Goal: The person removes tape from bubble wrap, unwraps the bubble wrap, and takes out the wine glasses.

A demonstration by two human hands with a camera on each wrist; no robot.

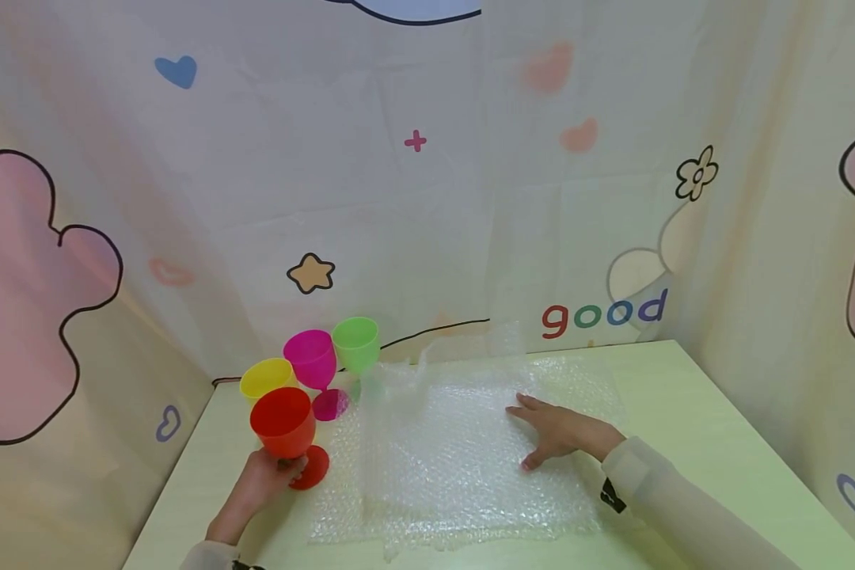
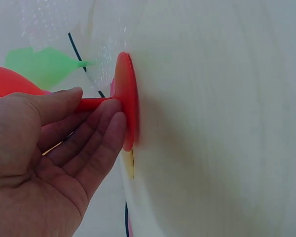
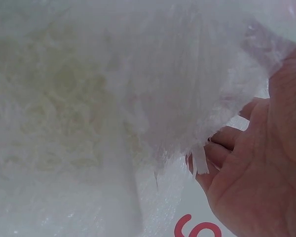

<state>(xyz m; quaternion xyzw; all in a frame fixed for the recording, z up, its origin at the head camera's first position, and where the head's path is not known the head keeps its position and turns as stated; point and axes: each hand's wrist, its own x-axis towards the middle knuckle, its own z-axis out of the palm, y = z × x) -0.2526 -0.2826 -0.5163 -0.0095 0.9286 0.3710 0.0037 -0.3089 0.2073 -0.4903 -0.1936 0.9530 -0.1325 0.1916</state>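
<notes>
At the left side of the table, my left hand point(image 1: 262, 483) holds a red plastic goblet point(image 1: 283, 423) by its stem. Thumb and fingers pinch that stem close to the round base point(image 2: 126, 101), which is at or just above the tabletop. Sheets of clear bubble wrap point(image 1: 456, 451) lie across the middle of the table. Over their right part is my right hand point(image 1: 559, 431), its fingers spread. A loose piece of the wrap point(image 3: 187, 89) hides part of that hand in the right wrist view; exact contact is unclear.
Behind the red goblet stand a yellow goblet point(image 1: 267, 376), a magenta goblet point(image 1: 310, 360) and a green goblet point(image 1: 356, 344). Bubble wrap partly covers the green one's lower part. A printed curtain point(image 1: 427, 198) rises behind the pale table point(image 1: 712, 475) and along both sides.
</notes>
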